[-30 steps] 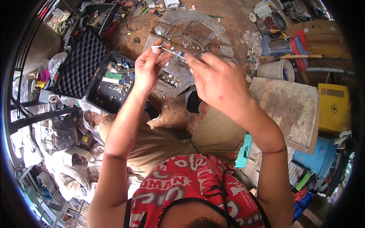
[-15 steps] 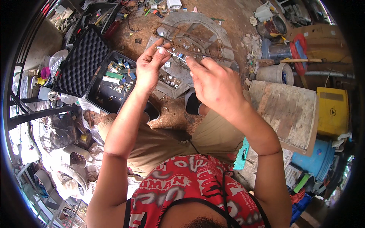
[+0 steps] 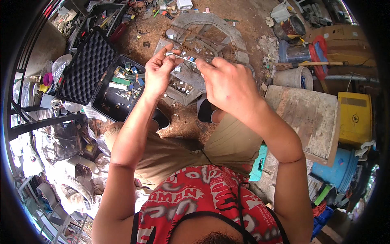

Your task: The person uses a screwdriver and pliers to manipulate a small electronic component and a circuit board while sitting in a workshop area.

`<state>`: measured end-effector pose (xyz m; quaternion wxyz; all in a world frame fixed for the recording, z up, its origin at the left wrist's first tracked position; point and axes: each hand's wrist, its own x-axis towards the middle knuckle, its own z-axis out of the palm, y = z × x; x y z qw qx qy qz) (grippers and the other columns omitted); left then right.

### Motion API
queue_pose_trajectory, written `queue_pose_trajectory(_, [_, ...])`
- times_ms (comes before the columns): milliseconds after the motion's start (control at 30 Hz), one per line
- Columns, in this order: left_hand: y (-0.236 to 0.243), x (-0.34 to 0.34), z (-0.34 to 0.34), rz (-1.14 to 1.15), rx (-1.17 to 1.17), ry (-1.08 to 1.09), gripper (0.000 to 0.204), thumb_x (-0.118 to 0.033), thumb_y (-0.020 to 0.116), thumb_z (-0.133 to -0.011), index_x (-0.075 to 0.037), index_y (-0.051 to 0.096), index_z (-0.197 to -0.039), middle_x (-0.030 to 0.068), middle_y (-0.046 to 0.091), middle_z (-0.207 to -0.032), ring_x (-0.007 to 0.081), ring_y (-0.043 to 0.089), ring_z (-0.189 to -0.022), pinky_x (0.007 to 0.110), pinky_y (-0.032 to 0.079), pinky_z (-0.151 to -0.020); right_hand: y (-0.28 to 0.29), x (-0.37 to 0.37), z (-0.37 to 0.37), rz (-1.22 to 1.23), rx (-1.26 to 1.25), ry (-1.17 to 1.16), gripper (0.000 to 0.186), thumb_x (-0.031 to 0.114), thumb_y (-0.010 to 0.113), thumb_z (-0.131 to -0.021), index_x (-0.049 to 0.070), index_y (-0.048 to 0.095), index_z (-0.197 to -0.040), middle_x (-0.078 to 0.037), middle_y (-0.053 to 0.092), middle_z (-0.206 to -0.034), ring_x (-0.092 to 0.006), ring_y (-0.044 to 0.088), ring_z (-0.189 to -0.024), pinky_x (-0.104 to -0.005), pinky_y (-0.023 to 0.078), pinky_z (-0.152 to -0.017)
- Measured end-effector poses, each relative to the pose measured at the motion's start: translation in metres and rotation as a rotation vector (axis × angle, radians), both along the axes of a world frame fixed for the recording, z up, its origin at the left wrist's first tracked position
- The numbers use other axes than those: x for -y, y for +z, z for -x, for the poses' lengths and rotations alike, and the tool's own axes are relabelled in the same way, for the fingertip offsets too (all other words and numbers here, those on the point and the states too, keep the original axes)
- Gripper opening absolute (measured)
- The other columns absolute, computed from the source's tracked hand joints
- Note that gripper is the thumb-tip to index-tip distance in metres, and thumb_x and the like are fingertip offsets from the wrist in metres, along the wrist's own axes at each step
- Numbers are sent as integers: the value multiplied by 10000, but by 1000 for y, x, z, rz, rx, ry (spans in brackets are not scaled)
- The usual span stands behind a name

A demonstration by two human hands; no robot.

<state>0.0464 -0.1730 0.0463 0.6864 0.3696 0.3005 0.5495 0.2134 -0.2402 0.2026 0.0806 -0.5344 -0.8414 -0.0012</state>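
"By what are the things carried?"
"By a brown, earthy-looking floor (image 3: 185,120)."
"What is borne directly on it?"
"An open black plastic case with a foam-lined lid (image 3: 87,69) is set down there. To the case's right, a grey, many-sided flat frame (image 3: 237,38) is laid."
"And farther off?"
"Beyond the case, to its right, a white boxy object (image 3: 185,5) is seen; far to its right, pale broken rubble (image 3: 266,53) is scattered."

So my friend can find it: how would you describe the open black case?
Find the big grey frame on the brown floor, then look left, past the left hand. There sits the open black case; its bumpy, foam-lined lid sets it apart from its neighbours.
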Motion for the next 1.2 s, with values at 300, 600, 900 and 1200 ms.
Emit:
queue_pose_trajectory(300, [-3, 0, 1, 85, 19, -26, 420, -11, 482, -939, 87, 441, -1346, 139, 635, -1148, 208, 678, -989, 331, 531, -935, 19, -26, -1, 50, 121, 67, 241, 122, 605, -834, 87, 723, -1041, -137, 631, -724, -335, 658, -633, -434, 547, -578])
queue_pose_trajectory(600, [9, 0, 4, 225, 66, -57, 407, -41, 447, -938, 78, 466, -1327, 161, 653, -1139, 215, 686, -967, 301, 544, -914, 20, -13, 6, 61, 115, 27, 222, 123, 587, -817, 48, 695, -996, -160, 652, -807, -323, 690, -692, -419, 563, -588])
queue_pose_trajectory(900, [6, -3, 8, 408, 423, -90, 442, -130, 376, -939, 35, 444, -1344, 191, 609, -1239, 256, 639, -1095, 369, 519, -981, -21, 23, -3, -73, -146, -119, 331, 95, 630, -838, 116, 663, -1167, -79, 583, -836, -284, 642, -691, -395, 541, -622])
queue_pose_trajectory(1200, [10, -1, 4, 326, 300, -33, 414, -97, 407, -949, 41, 450, -1338, 195, 606, -1250, 260, 641, -1100, 351, 532, -960, -18, 23, -3, -47, -135, -98, 336, 89, 619, -841, 131, 662, -1171, -73, 587, -867, -285, 642, -697, -390, 544, -622])
